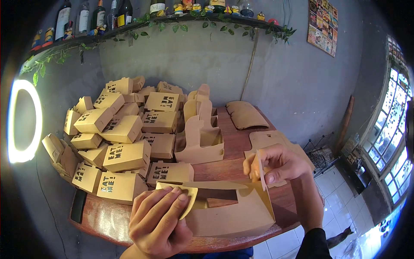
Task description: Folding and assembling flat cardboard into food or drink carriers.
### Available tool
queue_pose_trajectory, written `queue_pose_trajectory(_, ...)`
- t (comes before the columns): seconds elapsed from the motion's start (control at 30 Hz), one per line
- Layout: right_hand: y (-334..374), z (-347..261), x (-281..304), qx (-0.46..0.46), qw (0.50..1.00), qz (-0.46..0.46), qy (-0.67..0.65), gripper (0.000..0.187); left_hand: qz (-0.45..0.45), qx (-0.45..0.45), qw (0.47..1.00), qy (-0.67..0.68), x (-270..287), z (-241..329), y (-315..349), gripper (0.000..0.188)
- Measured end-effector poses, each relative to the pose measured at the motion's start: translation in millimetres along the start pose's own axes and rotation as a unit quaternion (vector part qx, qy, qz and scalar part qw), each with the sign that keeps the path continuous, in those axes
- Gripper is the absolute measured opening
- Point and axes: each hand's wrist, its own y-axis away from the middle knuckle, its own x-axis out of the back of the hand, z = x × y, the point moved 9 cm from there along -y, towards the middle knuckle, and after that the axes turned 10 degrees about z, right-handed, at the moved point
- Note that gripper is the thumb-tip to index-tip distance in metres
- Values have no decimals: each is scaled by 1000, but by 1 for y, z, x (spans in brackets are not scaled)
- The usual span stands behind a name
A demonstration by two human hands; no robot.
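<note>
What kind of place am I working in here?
Likely a small home or shop packing corner: a pile of folded kraft boxes on a wooden table, flat box blanks, a ring light.

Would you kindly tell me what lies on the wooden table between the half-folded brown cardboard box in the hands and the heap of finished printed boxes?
In the head view, only bare wooden table separates half-folded brown cardboard box from heap of finished boxes.

Small home packing workshop, piled folded cardboard boxes (116, 142) on wooden table (103, 220), ring light (23, 121), bottle shelf (142, 21)
</note>
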Motion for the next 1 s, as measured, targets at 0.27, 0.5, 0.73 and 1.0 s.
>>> queue_pose_trajectory(0.27,6,-10,-26,6,993,-66,-93,36,77,-24,994,72,3,-14,7,22)
queue_pose_trajectory(0.5,16,4,-32,-20,988,-87,-128,40,111,-37,987,112,7,-21,16,26)
queue_pose_trajectory(0.73,5,-27,-43,102,975,-24,-194,29,110,14,987,115,1,-38,21,29)
queue_pose_trajectory(1.0,-2,-32,-64,-4,990,-119,-70,29,104,6,985,135,0,-39,24,34)
